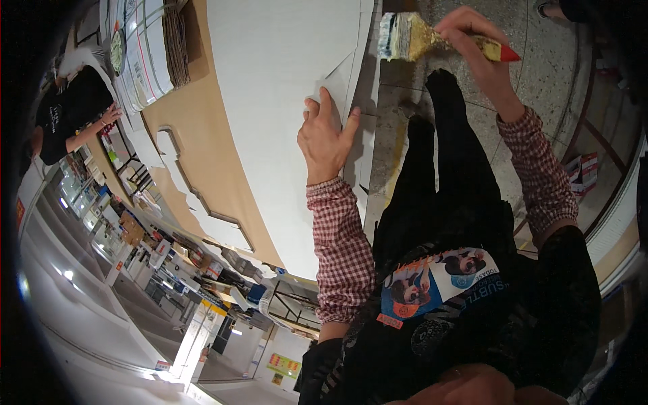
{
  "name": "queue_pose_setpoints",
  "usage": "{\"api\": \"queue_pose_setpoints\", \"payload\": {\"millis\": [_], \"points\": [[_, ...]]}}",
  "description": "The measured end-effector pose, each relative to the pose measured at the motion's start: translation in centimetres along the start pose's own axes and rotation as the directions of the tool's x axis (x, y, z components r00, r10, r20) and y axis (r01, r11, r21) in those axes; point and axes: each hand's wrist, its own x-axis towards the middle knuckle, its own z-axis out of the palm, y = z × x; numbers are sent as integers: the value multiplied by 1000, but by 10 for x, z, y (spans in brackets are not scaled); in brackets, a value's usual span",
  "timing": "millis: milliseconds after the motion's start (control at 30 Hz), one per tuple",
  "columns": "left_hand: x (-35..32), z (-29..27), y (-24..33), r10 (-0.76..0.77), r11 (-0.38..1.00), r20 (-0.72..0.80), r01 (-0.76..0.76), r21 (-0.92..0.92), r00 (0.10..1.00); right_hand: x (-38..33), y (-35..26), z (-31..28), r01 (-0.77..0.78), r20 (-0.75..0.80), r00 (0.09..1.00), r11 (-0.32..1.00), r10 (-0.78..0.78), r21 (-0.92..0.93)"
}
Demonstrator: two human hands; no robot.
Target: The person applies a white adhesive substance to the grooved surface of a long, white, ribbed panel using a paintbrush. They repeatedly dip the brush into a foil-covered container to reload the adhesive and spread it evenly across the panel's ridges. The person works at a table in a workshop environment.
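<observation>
Right hand grasps the brush crosswise to the white sheet, bristles pointing left toward it; I see the left hand nearer. It rests spread on the sheet.

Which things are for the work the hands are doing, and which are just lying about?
In use:
brush, held in the right hand
white sheet, under the left hand

Probably just lying about:
strapped bundle
red-and-white box
</observation>
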Motion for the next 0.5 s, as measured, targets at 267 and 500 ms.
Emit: {"api": "queue_pose_setpoints", "payload": {"millis": [267, 500], "points": [[-1, -2, -1, 15, 1000, -13, -14, 24, 1000, -12, 4, 20, -65, 132, 990, 994, 53, 93], [-1, -7, 4, -40, 999, 34, 41, -24, 999, 7, 10, 13, 14, 7, 1000, 999, -14, 37]]}}
